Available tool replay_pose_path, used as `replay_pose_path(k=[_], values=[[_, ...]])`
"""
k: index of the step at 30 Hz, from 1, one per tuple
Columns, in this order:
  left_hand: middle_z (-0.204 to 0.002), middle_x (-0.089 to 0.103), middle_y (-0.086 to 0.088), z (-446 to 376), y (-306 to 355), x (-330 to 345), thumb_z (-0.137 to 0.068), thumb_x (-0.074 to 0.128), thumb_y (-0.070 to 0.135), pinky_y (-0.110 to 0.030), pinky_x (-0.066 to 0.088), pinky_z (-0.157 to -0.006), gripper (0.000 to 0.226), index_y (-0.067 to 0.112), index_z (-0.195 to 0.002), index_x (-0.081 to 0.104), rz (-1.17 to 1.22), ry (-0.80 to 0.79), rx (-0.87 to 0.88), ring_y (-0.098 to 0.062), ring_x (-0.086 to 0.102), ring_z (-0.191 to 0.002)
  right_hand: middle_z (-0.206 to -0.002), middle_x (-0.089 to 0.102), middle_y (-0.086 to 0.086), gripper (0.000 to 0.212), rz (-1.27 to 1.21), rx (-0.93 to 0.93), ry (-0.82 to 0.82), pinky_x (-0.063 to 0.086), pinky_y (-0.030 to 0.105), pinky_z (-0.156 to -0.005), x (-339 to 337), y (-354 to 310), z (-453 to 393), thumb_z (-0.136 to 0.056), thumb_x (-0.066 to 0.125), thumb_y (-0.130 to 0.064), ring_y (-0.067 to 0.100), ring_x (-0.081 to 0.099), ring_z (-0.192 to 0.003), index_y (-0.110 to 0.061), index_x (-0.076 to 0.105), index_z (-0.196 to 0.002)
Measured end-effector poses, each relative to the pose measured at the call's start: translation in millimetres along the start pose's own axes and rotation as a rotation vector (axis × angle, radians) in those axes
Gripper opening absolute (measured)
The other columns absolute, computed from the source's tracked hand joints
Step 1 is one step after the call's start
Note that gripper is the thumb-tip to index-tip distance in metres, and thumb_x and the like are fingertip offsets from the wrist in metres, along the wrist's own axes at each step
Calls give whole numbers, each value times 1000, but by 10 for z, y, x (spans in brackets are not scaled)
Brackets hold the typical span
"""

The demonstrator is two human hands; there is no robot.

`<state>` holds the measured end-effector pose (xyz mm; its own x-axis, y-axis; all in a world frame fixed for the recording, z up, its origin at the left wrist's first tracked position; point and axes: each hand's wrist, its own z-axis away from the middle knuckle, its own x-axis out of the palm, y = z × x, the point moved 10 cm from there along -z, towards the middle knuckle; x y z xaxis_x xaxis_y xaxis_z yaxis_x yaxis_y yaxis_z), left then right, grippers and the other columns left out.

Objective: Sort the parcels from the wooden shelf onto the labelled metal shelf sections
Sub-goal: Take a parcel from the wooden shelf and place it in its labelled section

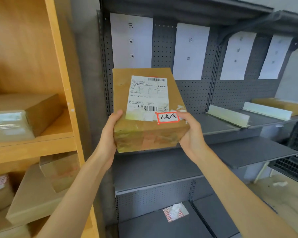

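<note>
The person is holding a parcel (150, 109) in both hands at centre frame, in front of the metal shelf (248, 150). The left hand (108, 134) is gripping the near left corner at 9 o'clock of the box, thumb on top and fingers curling underneath. The right hand (191, 133) is gripping the near right corner at 3 o'clock, thumb lying on top beside the red-bordered tag (167, 117). The far end of the box is tilting upward toward the sign (131, 40) at 12 o'clock, whose characters are matching those handwritten on the tag.

Handling assessment: the box is plain cardboard, keeping square edges under the grip, so it is judged stiff. It is being carried out on extended arms by its near corners alone, which suggests a light to moderate load; contents cannot be told. Glossy tape (136, 136) is wrapping the near face and is looking slick, so the bare cardboard of the sides and underside is the safer purchase. The shipping label (148, 95) and tag are facing up and should stay uncovered.

The wooden shelf (64, 83) is standing at 9 o'clock, with further boxes (41, 114) resting on it. Another parcel (282, 103) is lying on the metal shelf at 3 o'clock, beyond the dividers (229, 115).
</note>
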<state>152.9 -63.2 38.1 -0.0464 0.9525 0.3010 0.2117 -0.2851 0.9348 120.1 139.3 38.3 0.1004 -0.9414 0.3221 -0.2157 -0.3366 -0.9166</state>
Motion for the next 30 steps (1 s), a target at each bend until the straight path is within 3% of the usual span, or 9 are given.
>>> replay_pose_path(k=[4, 7, 11, 17, 20, 25, 28, 30], values=[[-94, 75, 5, -630, -186, -54, -92, 47, 48, -32, 49, -73, 30, 28, -101, 68, 14, 47, -42, -10, 71, -83, -125, 64, 4, 59, 88, 62, -6, 37, 54, -106, -34, 243, -714, -60, 67, -51, 25, 54, -123, -17, 63, -108], [-94, 75, 4, -1076, -303, -71, -93, 47, 47, -33, 49, -74, 31, 27, -101, 69, 9, 59, -65, -11, 71, -84, -126, 63, -5, 64, 121, 101, 0, 34, 52, -109, -60, 428, -1188, -58, 69, -56, 21, 51, -125, -32, 64, -118], [-98, 74, 5, -1554, -488, -117, -92, 45, 51, -34, 49, -76, 32, 30, -105, 66, -33, 81, -111, -15, 68, -93, -123, 65, -5, 63, 131, 166, 12, 37, 50, -107, -111, 664, -1654, -59, 68, -57, 19, 55, -121, -34, 64, -118], [-81, 74, 7, -1995, -756, -235, -93, 45, 50, -35, 49, -72, 26, 31, -93, 64, -77, 117, -227, -17, 67, -87, -120, 66, -4, 69, 182, 285, 39, 41, 47, -105, -149, 1027, -2075, -49, 68, -61, 19, 58, -116, -34, 66, -113], [-88, 71, 2, -2080, -883, -303, -92, 45, 51, -34, 46, -68, 27, 30, -93, 62, -94, 145, -292, -18, 65, -86, -117, 68, -3, 67, 196, 335, 48, 41, 46, -105, -156, 1175, -2176, -48, 69, -61, 19, 59, -114, -34, 68, -110], [-88, 68, -3, -2182, -1051, -324, -93, 43, 53, -33, 44, -65, 32, 27, -90, 61, -125, 155, -390, -20, 62, -83, -106, 73, 0, 29, 209, 386, 47, 47, 45, -97, -188, 1311, -2264, -82, 61, -50, 17, 70, -87, -31, 68, -102], [-88, 69, -3, -2226, -1148, -324, -93, 43, 54, -33, 45, -66, 35, 26, -92, 62, -139, 149, -425, -20, 63, -83, -106, 73, 2, 27, 200, 402, 42, 47, 46, -97, -240, 1379, -2307, -83, 59, -49, 18, 71, -84, -30, 68, -101], [-90, 69, -3, -2266, -1209, -339, -92, 42, 57, -37, 47, -78, 38, 26, -92, 63, -166, 148, -435, -21, 63, -87, -105, 73, 1, 32, 199, 406, 24, 45, 48, -98, -249, 1418, -2334, -84, 58, -50, 18, 72, -81, -31, 67, -108]])
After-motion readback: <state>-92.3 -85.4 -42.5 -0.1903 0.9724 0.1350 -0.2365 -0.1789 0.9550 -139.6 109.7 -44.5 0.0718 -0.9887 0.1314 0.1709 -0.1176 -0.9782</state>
